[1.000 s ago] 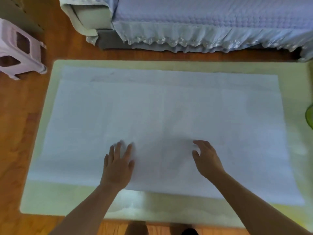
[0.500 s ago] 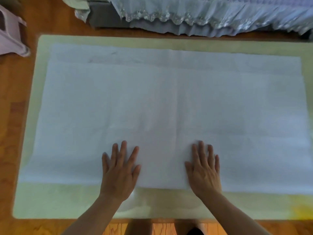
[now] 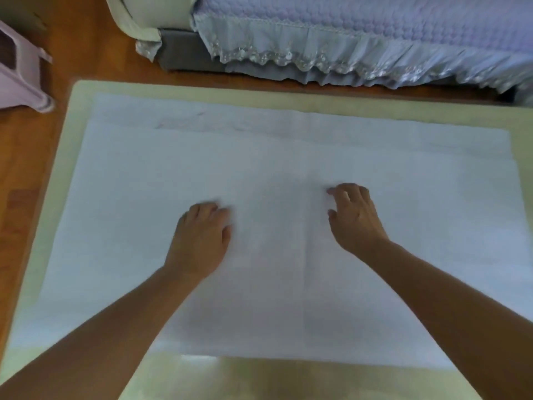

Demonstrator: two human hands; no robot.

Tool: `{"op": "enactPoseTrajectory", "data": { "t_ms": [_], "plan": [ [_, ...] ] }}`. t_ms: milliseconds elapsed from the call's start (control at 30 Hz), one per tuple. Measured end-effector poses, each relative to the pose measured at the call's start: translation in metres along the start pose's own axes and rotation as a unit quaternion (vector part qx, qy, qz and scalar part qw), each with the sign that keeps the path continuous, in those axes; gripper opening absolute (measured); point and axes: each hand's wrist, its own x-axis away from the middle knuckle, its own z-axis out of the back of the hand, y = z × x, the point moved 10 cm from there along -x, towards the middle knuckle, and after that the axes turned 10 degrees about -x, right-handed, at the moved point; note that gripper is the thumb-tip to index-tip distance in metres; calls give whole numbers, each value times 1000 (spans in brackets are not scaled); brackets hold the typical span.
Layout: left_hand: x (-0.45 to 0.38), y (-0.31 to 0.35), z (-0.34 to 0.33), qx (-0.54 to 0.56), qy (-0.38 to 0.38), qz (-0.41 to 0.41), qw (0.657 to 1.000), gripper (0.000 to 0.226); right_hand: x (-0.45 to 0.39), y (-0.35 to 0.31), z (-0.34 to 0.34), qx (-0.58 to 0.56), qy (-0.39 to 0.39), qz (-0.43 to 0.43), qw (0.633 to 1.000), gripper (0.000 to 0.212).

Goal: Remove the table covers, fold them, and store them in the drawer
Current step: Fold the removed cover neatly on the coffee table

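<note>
A large white table cover lies spread flat over a low pale-green table, doubled over so that a strip of the lower layer shows along the far side. A crease runs down its middle. My left hand rests palm down on the cover left of the crease, its fingertips blurred. To the right of the crease, my right hand touches the cover with loosely bent fingers. Neither hand holds any fabric.
A bed with a lilac quilt and lace frill stands just beyond the table's far edge. A pale pink plastic stool sits on the wooden floor at the far left. Bare table rim shows around the cover.
Both hands have slid away from the near edge of the cover toward its middle. Their fingers, flat and spread half a second ago, now look more bent.
</note>
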Motion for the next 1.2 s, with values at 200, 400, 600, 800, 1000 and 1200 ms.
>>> {"op": "enactPoseTrajectory", "data": {
  "t_ms": [200, 400, 600, 800, 1000, 1200],
  "plan": [
    [-167, -54, 19, -59, 32, -29, 997, 39, -128, -2, 25, 30, 6, 2, 1000, 41],
    [-211, -60, 18, -88, -23, -37, 995, 31, -163, 2, 25, 12, -22, 12, 1000, 21],
    [-214, -69, 15, -48, -58, -63, 995, 19, -174, 3, 25, 9, -9, 10, 1000, 14],
    [-235, -81, 22, 42, -106, -23, 993, 29, -185, 11, 28, -79, -22, 6, 997, 15],
    [-222, -84, 26, -9, -42, -5, 999, 23, -194, 7, 32, -100, 20, -22, 995, 17],
    [-247, -95, 35, 27, -57, -6, 998, 16, -207, 12, 38, -132, 74, -34, 988, 14]
  ]
}}
